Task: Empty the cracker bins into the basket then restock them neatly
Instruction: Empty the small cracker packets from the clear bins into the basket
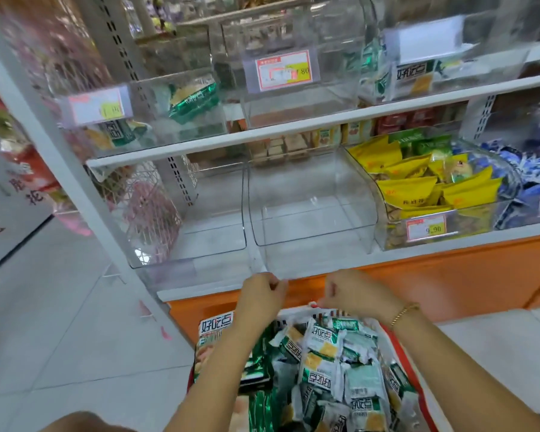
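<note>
Ok so closest to the camera there's the red basket sitting on the floor right in front of the shelving, and it's piled high with little green-and-white cracker packets. There's also a bigger pack of the same brand standing up at its left side. Both arms reach out over the pile. The left hand and right hand hover just past the far end of the basket, near each other but apart, level with the front lip of the lower shelf. The fingers on both hands are curled in tight, and honestly I can't tell if either one is pinching anything. There's a gold bracelet on the right wrist. Behind the hands is the orange base of the unit. On the lower shelf there are two empty clear bins side by side, a left bin and a middle bin. To the right of those is a bin of yellow packets with a price tag on its front, then blue packets at the edge. Up on the upper shelf, the left bin has a few green cracker packets in it. The middle one is empty with a red price tag on it, and the right one holds some packs too, kinda blurry.
</note>
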`<state>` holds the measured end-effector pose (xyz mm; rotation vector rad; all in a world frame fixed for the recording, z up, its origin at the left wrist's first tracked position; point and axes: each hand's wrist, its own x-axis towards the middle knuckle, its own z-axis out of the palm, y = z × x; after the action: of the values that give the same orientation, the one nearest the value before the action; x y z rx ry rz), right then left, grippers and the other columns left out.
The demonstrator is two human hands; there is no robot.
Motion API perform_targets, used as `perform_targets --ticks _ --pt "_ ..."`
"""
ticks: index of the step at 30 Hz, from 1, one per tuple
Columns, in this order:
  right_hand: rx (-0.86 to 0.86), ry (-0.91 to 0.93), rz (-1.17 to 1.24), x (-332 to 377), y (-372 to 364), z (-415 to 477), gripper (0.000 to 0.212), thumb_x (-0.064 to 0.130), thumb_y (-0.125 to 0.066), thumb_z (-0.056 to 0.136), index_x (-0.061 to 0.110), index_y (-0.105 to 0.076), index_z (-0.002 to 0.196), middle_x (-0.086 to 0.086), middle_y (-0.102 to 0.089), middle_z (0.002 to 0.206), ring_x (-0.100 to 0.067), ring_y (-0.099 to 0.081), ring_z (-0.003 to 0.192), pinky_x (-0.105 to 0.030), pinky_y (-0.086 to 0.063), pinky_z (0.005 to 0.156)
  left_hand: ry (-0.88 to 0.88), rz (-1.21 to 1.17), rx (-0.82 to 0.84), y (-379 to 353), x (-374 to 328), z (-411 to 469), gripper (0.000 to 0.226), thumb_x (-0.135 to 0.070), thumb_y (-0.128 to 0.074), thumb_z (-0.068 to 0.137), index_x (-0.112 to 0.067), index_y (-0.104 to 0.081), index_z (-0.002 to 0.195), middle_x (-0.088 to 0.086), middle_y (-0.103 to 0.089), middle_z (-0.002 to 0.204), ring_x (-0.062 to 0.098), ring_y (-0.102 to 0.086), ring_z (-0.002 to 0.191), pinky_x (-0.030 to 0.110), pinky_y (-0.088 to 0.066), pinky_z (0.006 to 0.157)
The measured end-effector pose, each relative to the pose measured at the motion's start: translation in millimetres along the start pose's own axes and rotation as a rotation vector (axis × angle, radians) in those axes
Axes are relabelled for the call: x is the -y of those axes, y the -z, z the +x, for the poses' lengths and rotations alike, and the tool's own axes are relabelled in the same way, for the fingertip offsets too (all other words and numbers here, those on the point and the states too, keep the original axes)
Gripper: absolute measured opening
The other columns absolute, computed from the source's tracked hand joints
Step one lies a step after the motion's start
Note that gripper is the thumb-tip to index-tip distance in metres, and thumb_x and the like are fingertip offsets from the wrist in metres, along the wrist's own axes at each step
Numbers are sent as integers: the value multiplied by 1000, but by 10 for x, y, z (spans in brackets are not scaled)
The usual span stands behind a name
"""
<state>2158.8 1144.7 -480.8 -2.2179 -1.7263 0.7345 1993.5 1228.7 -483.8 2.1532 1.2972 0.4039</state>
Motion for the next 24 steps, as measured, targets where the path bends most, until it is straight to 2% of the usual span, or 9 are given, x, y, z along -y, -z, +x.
perform_targets --ticks 2,5,9,13,16,17,19,21,24 --pt "-178 112 183 264 336 -108 30 33 -71 85 19 -51 66 8 -49 59 -2 -42 51 -15 -33 50 -107 -66 -146 473 -137 8 44 -27 -54 95 2 -54 63 16 -46 55 13 -37 47 17 -28 44" --pt "-285 298 297 744 843 -269 29 31 -71 84 20 -51 66 8 -46 54 -3 -38 48 -15 -33 50 -262 -110 -374 1299 -320 22 45 -31 -54 94 7 -60 71 24 -54 64 15 -40 50 21 -26 47" --pt "-476 528 221 1381 1556 -279 17 31 -71 81 22 -58 73 12 -59 67 -2 -49 57 -15 -38 54 -417 -99 -644 2410 -499 39 39 -30 -57 94 -5 -59 65 -1 -50 51 6 -41 46 22 -31 51" --pt "-616 704 82 2003 2209 10 11 25 -72 81 24 -61 82 13 -63 71 2 -55 64 -12 -42 60 -457 33 -690 3265 -569 279 29 -27 -55 94 -17 -58 67 -16 -53 47 -4 -48 46 11 -34 47" --pt "-619 680 -342 2358 2559 366 29 39 -67 85 36 -60 112 22 -60 103 4 -52 83 -7 -39 66 -345 224 -528 3749 -527 622 19 -32 -55 94 -17 -66 88 -12 -64 75 1 -55 66 17 -42 60" --pt "-585 647 -431 2433 2622 502 38 42 -65 86 36 -56 123 22 -58 114 3 -50 91 -2 -36 69 -290 279 -401 3874 -521 723 20 -36 -55 94 -19 -66 94 -6 -66 88 7 -59 76 22 -48 70" --pt "-485 590 -474 2551 2664 730 42 45 -62 88 35 -55 128 17 -58 126 0 -53 101 -11 -41 82 -174 437 -126 4022 -576 840 21 -43 -51 95 -27 -64 100 -9 -64 104 11 -60 95 29 -48 93" --pt "-407 579 -471 2648 2657 861 29 46 -60 89 33 -66 114 16 -68 107 4 -58 87 -20 -49 78 -75 561 58 4054 -688 878 17 -42 -44 98 -31 -57 98 -16 -57 98 6 -55 91 19 -41 92" --pt "-283 562 -368 2827 2746 985 30 44 -52 95 23 -73 90 19 -67 69 8 -59 61 -7 -42 52 -44 609 109 4063 -781 964 28 -42 -41 99 -24 -55 82 -9 -51 78 7 -48 68 18 -40 71"
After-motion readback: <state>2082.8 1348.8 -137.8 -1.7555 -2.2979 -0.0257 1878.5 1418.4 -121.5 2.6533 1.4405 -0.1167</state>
